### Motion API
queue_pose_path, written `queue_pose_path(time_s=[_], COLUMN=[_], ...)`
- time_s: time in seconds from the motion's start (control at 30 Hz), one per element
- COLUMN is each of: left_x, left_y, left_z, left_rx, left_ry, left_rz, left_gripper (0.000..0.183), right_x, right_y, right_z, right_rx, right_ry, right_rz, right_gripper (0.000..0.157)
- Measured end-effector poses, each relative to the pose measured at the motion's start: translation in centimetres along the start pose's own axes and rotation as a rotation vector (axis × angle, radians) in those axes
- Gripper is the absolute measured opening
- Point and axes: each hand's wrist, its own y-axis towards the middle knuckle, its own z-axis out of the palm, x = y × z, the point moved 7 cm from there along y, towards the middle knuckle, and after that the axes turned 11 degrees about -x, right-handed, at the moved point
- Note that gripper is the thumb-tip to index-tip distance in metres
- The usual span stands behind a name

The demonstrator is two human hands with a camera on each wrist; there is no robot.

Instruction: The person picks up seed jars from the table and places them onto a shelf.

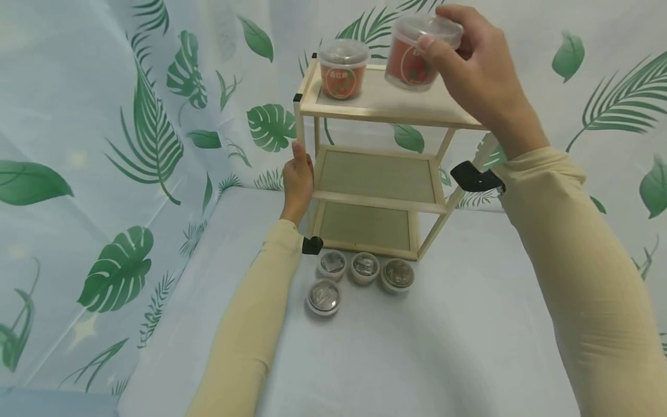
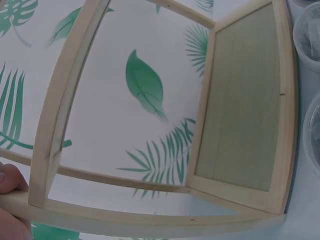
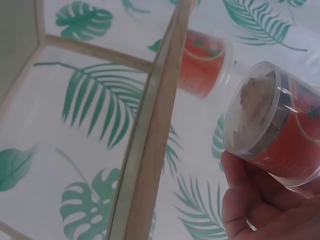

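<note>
My right hand [image 1: 482, 72] grips a clear lidded plastic tub [image 1: 417, 55] with a red label, holding it over the top of a wooden three-tier shelf [image 1: 380, 116]. Through the tub's clear base, the right wrist view shows brownish contents [image 3: 260, 102]. A second red-labelled tub [image 1: 342, 78] stands upright at the top tier's left end. Curled around the shelf's left front post is my left hand [image 1: 299, 182], its thumb pointing up. In the left wrist view only some fingers [image 2: 11, 177] show, at the post.
Several round tubs stand on the white surface [image 1: 417, 347] before the shelf, among them a left front tub [image 1: 324, 296] and a right one [image 1: 398, 274]. The middle [image 1: 380, 175] and bottom tiers [image 1: 365, 226] hold nothing visible. Leaf-print cloth [image 1: 615, 191] hangs behind.
</note>
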Motion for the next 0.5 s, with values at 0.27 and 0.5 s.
queue_pose_path(time_s=[0.27, 0.5], left_x=[0.2, 0.1], left_y=[0.1, 0.0], left_z=[-0.2, -0.1], left_rx=[0.002, 0.01], left_ry=[-0.007, -0.017], left_rz=[-0.019, -0.013], left_gripper=[0.088, 0.087], right_x=[-1.1, -2.3], right_y=[1.9, 2.0], right_z=[1.3, 1.9], right_rx=[0.073, 0.112], right_ry=[-0.101, -0.136], right_rz=[0.074, 0.091], right_gripper=[0.065, 0.066])
